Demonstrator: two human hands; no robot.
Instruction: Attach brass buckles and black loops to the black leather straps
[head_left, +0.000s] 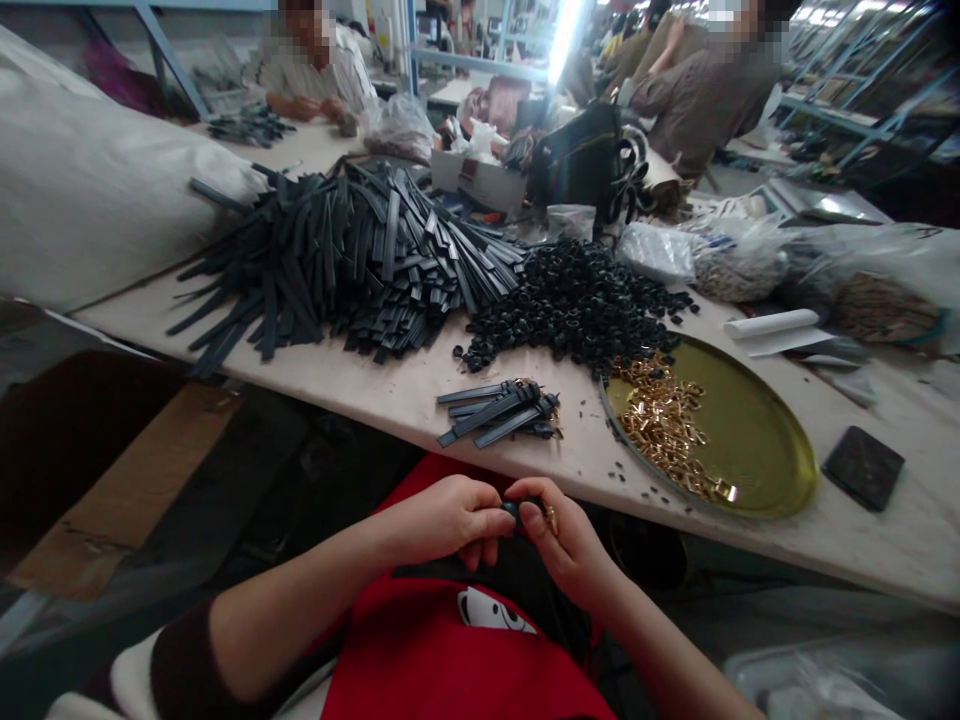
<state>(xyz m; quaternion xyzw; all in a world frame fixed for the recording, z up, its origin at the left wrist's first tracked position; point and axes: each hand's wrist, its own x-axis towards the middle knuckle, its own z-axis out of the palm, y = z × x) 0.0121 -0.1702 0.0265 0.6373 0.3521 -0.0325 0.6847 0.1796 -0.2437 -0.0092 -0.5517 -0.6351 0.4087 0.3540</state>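
Observation:
Over my lap, just off the table's front edge, my left hand point(454, 522) and my right hand point(562, 540) meet with fingers pinched. Between their fingertips shows a short piece of a dark strap point(511, 510); most of it is hidden by the fingers. A gold-coloured buckle point(551, 518) peeks out by my right fingers. Right beyond my hands lies a small stack of black straps with buckles point(499, 410). Farther back are a large heap of loose black straps point(360, 250) and a pile of small black loops point(577, 300). Gold buckles point(664, 420) fill the left part of a round tray point(765, 430).
A dark flat square object point(862, 467) lies right of the tray. Plastic bags point(742, 265) and a white paper roll point(772, 323) sit at the back right. A big white sack point(112, 190) leans at the left. Co-workers point(322, 75) are across the table.

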